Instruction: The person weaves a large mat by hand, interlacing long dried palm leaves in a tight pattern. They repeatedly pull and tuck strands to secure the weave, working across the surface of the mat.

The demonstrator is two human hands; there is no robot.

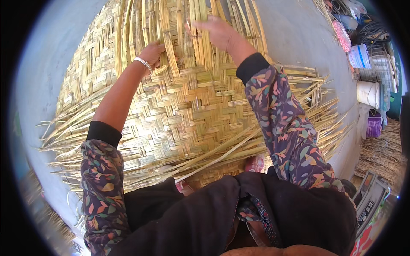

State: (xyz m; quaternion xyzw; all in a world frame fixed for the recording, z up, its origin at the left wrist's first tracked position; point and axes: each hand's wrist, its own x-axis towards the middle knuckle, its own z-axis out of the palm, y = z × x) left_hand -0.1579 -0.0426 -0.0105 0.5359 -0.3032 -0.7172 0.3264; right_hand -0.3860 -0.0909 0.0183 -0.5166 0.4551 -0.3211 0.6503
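Observation:
A large woven mat of yellow split-cane strips lies on the floor before me. At its far part, loose lengthwise strips stand up from the weave. My left hand, with a pale bangle at the wrist, is closed at the edge of these raised strips and grips one; its fingertips are partly hidden. Further right and a little farther away, my right hand hovers over upright strips, fingers toward the left. Motion smears those fingers, so their hold cannot be made out.
Long strip ends fan out past the mat's left side, and more past the right. Loose strips cross near my knees. Along the right stand a white bucket, a purple container, a bundle of dry stalks and a grey case.

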